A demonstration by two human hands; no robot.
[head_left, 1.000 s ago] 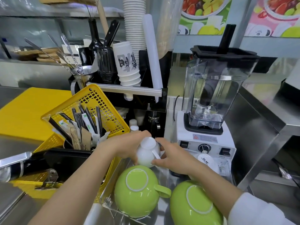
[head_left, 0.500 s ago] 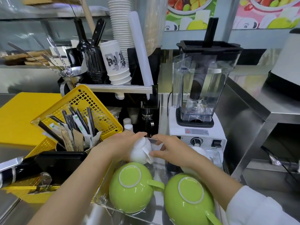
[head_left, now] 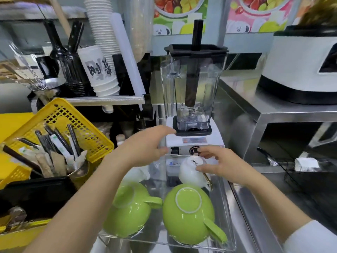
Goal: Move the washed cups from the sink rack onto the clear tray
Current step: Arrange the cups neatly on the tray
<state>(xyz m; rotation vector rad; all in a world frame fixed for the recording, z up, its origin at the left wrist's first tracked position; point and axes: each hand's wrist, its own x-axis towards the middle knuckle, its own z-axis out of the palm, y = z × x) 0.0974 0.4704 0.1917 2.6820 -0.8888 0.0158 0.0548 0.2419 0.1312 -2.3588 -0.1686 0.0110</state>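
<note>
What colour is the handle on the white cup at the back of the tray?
Gold, on the white cup; only the head view shows it.

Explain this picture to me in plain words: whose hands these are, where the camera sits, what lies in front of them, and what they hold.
There is no robot. One camera sits on a person's head and looks down at their bare hands. On the clear tray two green cups lie upside down, with a white cup behind them. The right hand touches that white cup with its fingers spread; the left hand hovers open and holds nothing. Behind stands a blender; to the left, a yellow basket of cutlery.
</note>
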